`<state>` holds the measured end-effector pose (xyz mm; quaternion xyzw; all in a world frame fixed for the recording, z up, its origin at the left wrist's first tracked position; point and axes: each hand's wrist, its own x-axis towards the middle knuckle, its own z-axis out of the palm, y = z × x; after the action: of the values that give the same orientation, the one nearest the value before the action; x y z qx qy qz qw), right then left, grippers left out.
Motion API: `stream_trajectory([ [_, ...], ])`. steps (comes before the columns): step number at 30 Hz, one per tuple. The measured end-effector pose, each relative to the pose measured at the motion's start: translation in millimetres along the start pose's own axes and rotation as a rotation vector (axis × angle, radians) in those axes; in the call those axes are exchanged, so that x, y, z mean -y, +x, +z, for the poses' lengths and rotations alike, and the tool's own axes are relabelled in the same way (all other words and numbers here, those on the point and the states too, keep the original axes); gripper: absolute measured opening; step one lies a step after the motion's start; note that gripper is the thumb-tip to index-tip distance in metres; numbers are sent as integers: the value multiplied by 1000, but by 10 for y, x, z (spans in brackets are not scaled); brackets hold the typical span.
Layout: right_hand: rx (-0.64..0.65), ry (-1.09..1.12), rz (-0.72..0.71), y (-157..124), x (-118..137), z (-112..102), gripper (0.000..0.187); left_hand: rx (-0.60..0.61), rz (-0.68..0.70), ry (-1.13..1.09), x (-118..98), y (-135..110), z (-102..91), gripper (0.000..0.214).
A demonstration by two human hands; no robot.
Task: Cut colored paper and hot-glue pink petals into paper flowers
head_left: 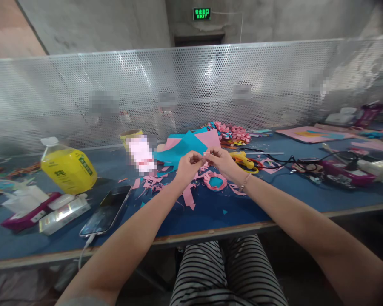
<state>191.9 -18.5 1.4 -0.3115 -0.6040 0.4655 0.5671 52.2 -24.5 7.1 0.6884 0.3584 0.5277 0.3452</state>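
Your fingers (pixel 198 159) are clamped on a small pink paper piece (pixel 205 154). Your left hand (pixel 187 165) and right hand (pixel 222 160) meet fingertip to fingertip, both forearms stretched forward above the counter's (pixel 210 214) middle, over a pink paper ring (pixel 215 182).

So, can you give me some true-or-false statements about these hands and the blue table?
1. The left hand and right hand pinch a small pink paper piece between them. True.
2. The yellow-handled scissors lie left of both hands. False: they lie right of the right hand.
3. A dark flat smartphone lies on the blue table, white cable plugged in. True.
4. The yellow plastic bottle stands at the table's right end. False: it stands at the left.
5. A pink paper ring hangs from the right hand. False: it lies on the table.
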Motion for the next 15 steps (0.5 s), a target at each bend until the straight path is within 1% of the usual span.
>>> stream_trajectory([
  [7, -13, 68, 33, -16, 31, 29, 33, -32, -13, -30, -37, -5, 13, 18],
  [12, 30, 69, 48, -28, 57, 19, 28, -37, -41, -67, -9, 8, -12, 19],
  [15, 18, 10, 53, 5, 35, -19, 22, -23, -62, -82, 15, 13, -26, 20],
])
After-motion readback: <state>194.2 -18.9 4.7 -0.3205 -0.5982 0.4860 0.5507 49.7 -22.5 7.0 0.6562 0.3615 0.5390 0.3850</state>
